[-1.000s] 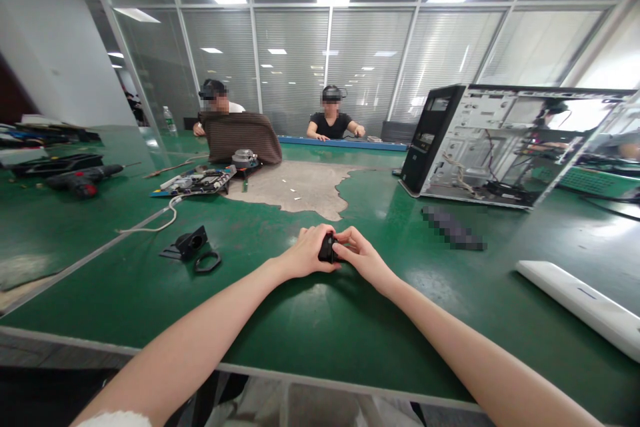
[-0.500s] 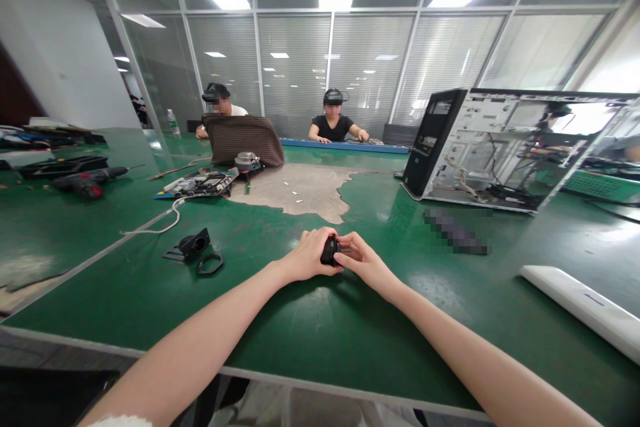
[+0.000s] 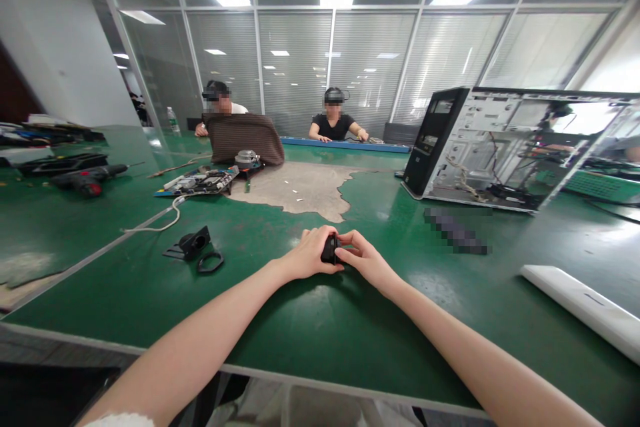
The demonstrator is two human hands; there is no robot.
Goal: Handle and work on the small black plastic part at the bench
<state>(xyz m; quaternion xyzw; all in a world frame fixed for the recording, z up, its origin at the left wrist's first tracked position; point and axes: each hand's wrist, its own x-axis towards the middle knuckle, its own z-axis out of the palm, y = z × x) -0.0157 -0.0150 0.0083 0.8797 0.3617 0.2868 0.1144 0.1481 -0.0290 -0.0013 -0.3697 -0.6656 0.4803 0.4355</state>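
A small black part (image 3: 329,250) sits between my two hands, low over the green table (image 3: 320,340); its exact kind is hard to make out. My left hand (image 3: 311,252) wraps round it from the left, fingers over the top and thumb along the near side. From the right, my right hand (image 3: 361,255) pinches the part's right side with thumb and fingertips. Much of the part is hidden by my fingers. To the left lie a black bracket-like piece with a round collar (image 3: 190,244) and a black ring (image 3: 211,262).
Beyond are a circuit board (image 3: 197,181) and a brown cloth-like cover (image 3: 243,138). An open computer case (image 3: 437,143) stands at the right, near a white long box (image 3: 585,303). A power drill (image 3: 90,179) lies left. Two people (image 3: 334,121) sit across the table.
Both hands stay around the black part with almost no movement. The view has shifted very slightly.
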